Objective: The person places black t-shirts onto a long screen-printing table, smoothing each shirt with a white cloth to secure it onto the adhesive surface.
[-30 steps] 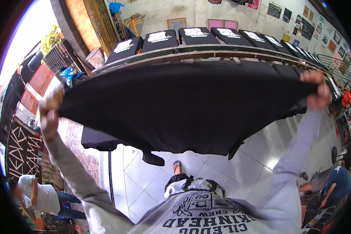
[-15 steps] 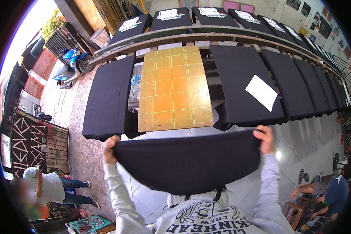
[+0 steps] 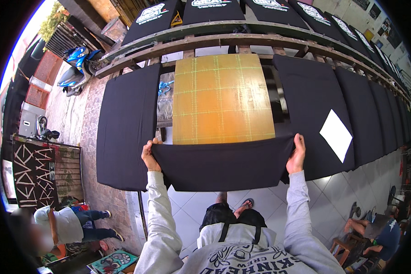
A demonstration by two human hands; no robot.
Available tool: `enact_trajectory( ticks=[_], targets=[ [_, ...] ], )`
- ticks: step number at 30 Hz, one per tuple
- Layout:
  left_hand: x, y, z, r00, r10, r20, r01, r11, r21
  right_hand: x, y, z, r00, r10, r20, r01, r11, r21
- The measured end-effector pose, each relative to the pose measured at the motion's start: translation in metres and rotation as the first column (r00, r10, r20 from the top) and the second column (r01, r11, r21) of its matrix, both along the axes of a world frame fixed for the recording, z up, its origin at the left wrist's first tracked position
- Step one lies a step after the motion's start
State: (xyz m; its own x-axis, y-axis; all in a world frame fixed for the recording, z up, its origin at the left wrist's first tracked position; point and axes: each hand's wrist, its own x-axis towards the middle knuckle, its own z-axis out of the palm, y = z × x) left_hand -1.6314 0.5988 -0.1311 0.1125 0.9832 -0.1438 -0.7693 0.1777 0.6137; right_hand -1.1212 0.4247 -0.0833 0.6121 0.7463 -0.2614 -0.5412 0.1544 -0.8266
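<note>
Between my hands a black T-shirt [image 3: 223,166] is stretched wide, its upper edge lying across the near end of a yellow-brown printing board [image 3: 221,100] marked with greenish grid lines. The shirt hides that end of the board. My left hand [image 3: 150,156] is closed on the shirt's left corner, and my right hand [image 3: 297,154] grips the right corner with the thumb up. On the left is a board covered in black cloth [image 3: 125,132]. To the right, another black-covered board [image 3: 301,91] carries a white sheet of paper [image 3: 336,136].
Wooden rails [image 3: 205,42] run behind the boards. Beyond them stand black shirts with white prints [image 3: 212,10]. A blue motorcycle [image 3: 77,68] is parked at far left. One person [image 3: 64,223] is at lower left, another [image 3: 379,233] sits at lower right.
I have moved closer to the boards. The shirt, earlier held in front of the bare board, now overlaps its near end. Both hands have kept their hold and come slightly closer together.
</note>
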Motion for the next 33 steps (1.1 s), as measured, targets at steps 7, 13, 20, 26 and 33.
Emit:
enact_trajectory(
  ticks=[7, 13, 20, 26, 33],
  targets=[
    [0.023, 0.216, 0.036, 0.963, -0.031, -0.267, 0.019, 0.999, -0.047, 0.058, 0.194, 0.028, 0.985, 0.014, 0.17, -0.006, 0.999, -0.049],
    [0.102, 0.371, 0.044, 0.562, -0.116, -0.819, 0.229, 0.973, 0.019, 0.163, 0.342, -0.013, 0.376, 0.117, 0.919, 0.194, 0.96, -0.202],
    [0.073, 0.406, 0.089, -0.248, -0.059, -0.967, 0.663, 0.717, -0.214, 0.161, 0.37, 0.038, 0.69, 0.633, 0.352, -0.298, 0.691, -0.659],
    [0.097, 0.448, 0.086, -0.578, 0.551, -0.602, 0.603, 0.785, 0.14, 0.174, 0.429, 0.022, 0.775, 0.492, 0.396, -0.411, 0.869, -0.277],
    [0.114, 0.473, 0.078, 0.582, -0.505, -0.638, 0.503, 0.839, -0.205, 0.16, 0.438, -0.025, 0.34, 0.262, 0.903, -0.066, 0.965, -0.255]
  ],
)
